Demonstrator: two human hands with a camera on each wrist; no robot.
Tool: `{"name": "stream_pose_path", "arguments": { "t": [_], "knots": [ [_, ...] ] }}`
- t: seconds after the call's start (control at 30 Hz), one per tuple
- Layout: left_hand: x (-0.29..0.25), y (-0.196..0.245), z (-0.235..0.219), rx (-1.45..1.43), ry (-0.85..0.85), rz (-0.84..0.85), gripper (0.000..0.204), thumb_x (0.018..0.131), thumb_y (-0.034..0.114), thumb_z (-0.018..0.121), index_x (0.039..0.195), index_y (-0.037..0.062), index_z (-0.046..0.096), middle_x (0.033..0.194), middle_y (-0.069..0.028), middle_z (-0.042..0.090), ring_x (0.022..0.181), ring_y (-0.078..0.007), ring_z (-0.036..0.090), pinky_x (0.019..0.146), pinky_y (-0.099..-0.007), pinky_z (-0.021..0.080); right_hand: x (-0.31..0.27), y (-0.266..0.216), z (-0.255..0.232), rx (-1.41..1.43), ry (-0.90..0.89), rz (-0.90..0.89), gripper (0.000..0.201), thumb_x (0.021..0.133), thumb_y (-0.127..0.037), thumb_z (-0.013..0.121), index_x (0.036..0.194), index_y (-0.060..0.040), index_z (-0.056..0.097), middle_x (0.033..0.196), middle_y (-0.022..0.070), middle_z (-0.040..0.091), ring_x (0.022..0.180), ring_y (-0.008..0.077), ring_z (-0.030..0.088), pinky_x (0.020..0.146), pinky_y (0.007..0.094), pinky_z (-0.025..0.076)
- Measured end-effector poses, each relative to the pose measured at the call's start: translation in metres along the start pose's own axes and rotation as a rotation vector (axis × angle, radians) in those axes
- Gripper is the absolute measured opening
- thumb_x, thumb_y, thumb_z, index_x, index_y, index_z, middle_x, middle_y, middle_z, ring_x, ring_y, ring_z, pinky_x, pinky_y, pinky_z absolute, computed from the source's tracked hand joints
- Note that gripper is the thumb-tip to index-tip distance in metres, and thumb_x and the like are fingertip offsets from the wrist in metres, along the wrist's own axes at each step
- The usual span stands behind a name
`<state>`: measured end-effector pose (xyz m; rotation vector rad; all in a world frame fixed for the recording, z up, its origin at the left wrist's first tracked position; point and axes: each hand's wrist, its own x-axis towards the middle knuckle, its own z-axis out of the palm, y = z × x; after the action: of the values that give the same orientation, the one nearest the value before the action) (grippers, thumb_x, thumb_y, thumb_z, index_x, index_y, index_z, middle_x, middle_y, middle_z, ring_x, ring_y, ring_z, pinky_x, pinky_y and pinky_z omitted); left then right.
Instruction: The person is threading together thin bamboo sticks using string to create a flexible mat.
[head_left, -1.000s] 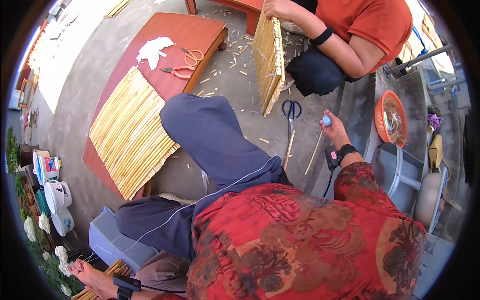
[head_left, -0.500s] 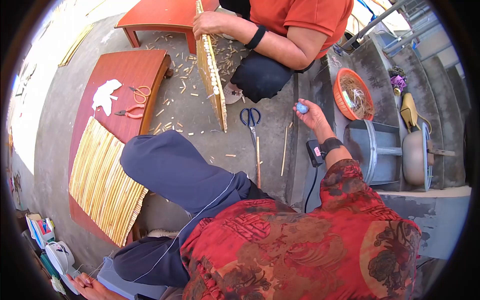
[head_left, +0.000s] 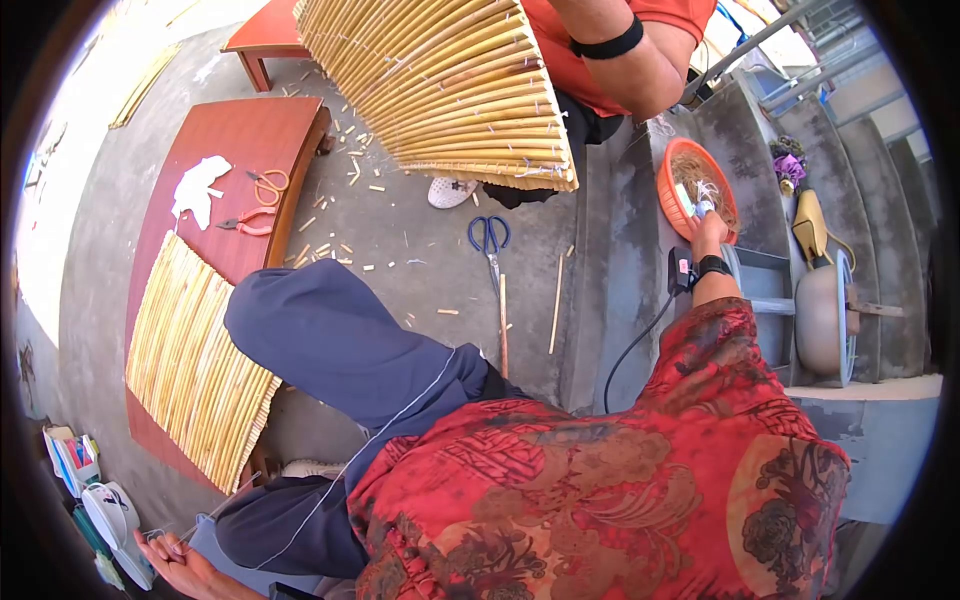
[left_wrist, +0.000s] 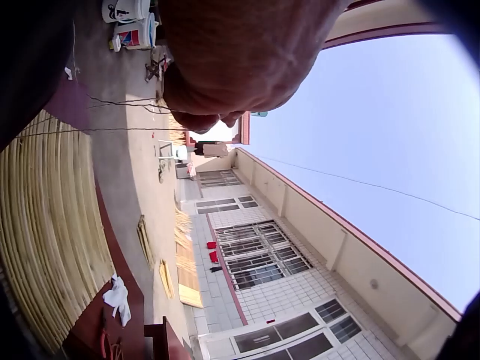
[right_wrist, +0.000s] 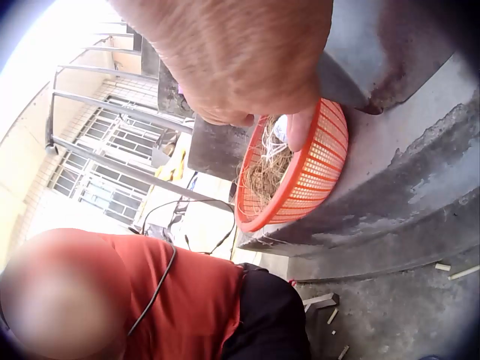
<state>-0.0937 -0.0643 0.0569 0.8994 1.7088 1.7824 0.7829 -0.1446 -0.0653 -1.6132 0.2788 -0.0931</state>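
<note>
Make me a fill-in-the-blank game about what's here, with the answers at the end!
The right hand is at an orange ____ of brown fibres.
The pliers lie on the ____.
The dark-handled ____ lie on the floor.

Missing words: basket; table; scissors.

The reddish-brown wooden counter (head_left: 225, 130) in front of me has a smooth, faintly glossy top. The pale yellow slatted mat (head_left: 200, 360) on it looks like ridged, dried plant stalks with a slight sheen. My red and brown patterned sleeve (head_left: 700, 350) is soft cloth. The orange openwork basket (head_left: 664, 190) is shiny plastic, and the grey steps (head_left: 735, 130) are rough, matt concrete.
</note>
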Motion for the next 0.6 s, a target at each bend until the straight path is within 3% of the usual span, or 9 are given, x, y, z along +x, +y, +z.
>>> {"name": "stream_pose_path", "arguments": {
  "t": [0.03,0.07,0.13,0.17,0.23,0.27,0.33,0.47,0.6],
  "knots": [
    [0.0,0.0,-0.001,-0.138,0.033,-0.067,0.025,0.084,0.017,0.043,0.104,0.0052,0.052,0.065,0.0015,0.035,0.053,-0.0131,0.034,0.047,-0.024,0.026,-0.006,0.006,0.006,0.028,0.028,0.032,0.02,0.076,-0.011,0.054,0.091,0.0018,0.057,0.085,0.0132,0.058,0.073,0.0303,0.059,0.062,0.037,0.052],
    [0.0,0.0,-0.002,-0.276,0.066,-0.134,0.027,0.084,0.019,0.044,0.106,0.0052,0.051,0.065,0.0011,0.035,0.054,-0.0135,0.035,0.047,-0.0245,0.027,0.095,0.077,0.004,-0.341,0.006,-0.23,0.017,0.076,-0.01,0.055,0.089,-0.0007,0.058,0.084,0.0104,0.059,0.07,0.0251,0.06,0.056,0.0313,0.051],
    [0.007,-0.011,-0.019,-0.303,-0.006,-0.153,0.03,0.084,0.02,0.044,0.11,0.0057,0.049,0.068,-0.0009,0.035,0.056,-0.0148,0.036,0.049,-0.0266,0.029,-0.009,0.057,0.013,-0.541,0.03,-1.04,0.017,0.078,-0.008,0.053,0.093,-0.0027,0.058,0.084,0.0081,0.059,0.062,0.0163,0.059,0.051,0.0248,0.048],
    [0.011,-0.016,-0.026,-0.327,-0.083,-0.171,0.033,0.084,0.021,0.045,0.114,0.0062,0.046,0.07,-0.0029,0.034,0.058,-0.0161,0.036,0.05,-0.0287,0.031,-0.05,0.04,0.013,-0.541,0.03,-1.039,0.017,0.078,-0.008,0.053,0.093,-0.0027,0.058,0.084,0.0081,0.059,0.062,0.0163,0.059,0.051,0.0248,0.048],
    [-0.015,0.006,0.016,-0.295,0.078,-0.138,0.034,0.089,0.016,0.049,0.115,-0.0056,0.041,0.057,0.001,0.025,0.047,-0.0065,0.023,0.041,-0.0196,0.022,-0.125,0.018,0.024,-0.276,-0.535,-0.43,0.018,0.082,-0.008,0.051,0.097,-0.0029,0.058,0.082,0.0063,0.059,0.058,0.011,0.056,0.049,0.0216,0.045],
    [-0.022,0.004,0.027,-0.341,0.041,-0.152,0.033,0.09,0.018,0.048,0.113,-0.0057,0.042,0.058,0.0019,0.026,0.046,-0.0043,0.023,0.039,-0.019,0.022,-0.158,0.013,0.023,-0.267,-0.573,-0.412,0.018,0.082,-0.008,0.051,0.097,-0.0029,0.058,0.082,0.0063,0.059,0.058,0.011,0.056,0.049,0.0216,0.045],
    [-0.046,0.018,0.053,-0.313,-0.031,-0.209,0.031,0.09,0.018,0.047,0.11,-0.0046,0.045,0.059,0.0026,0.031,0.046,-0.0043,0.027,0.041,-0.0195,0.025,-0.237,0.018,0.028,-0.354,-1.208,-0.292,0.017,0.084,-0.009,0.051,0.099,-0.003,0.057,0.08,0.0051,0.057,0.057,0.0068,0.053,0.046,0.0194,0.042],
    [-0.065,0.025,0.078,-0.189,-0.257,-0.286,0.019,0.09,0.018,0.047,0.098,0.0009,0.052,0.057,0.0034,0.036,0.043,-0.0029,0.026,0.04,-0.0175,0.025,-0.407,-0.002,0.024,-0.344,-2.021,-0.176,0.017,0.083,-0.008,0.054,0.099,-0.0016,0.056,0.082,0.0021,0.057,0.062,0.0074,0.055,0.054,0.0188,0.044],
    [-0.082,0.04,0.096,-0.08,-0.371,-0.29,0.019,0.089,0.017,0.049,0.094,0.0004,0.056,0.056,0.0025,0.041,0.043,-0.0024,0.029,0.039,-0.017,0.028,-0.53,-0.032,0.025,-0.018,-2.645,-0.42,0.02,0.083,-0.01,0.056,0.101,-0.0013,0.056,0.088,0.0039,0.057,0.081,0.0107,0.057,0.07,0.023,0.045]
  ]
}}
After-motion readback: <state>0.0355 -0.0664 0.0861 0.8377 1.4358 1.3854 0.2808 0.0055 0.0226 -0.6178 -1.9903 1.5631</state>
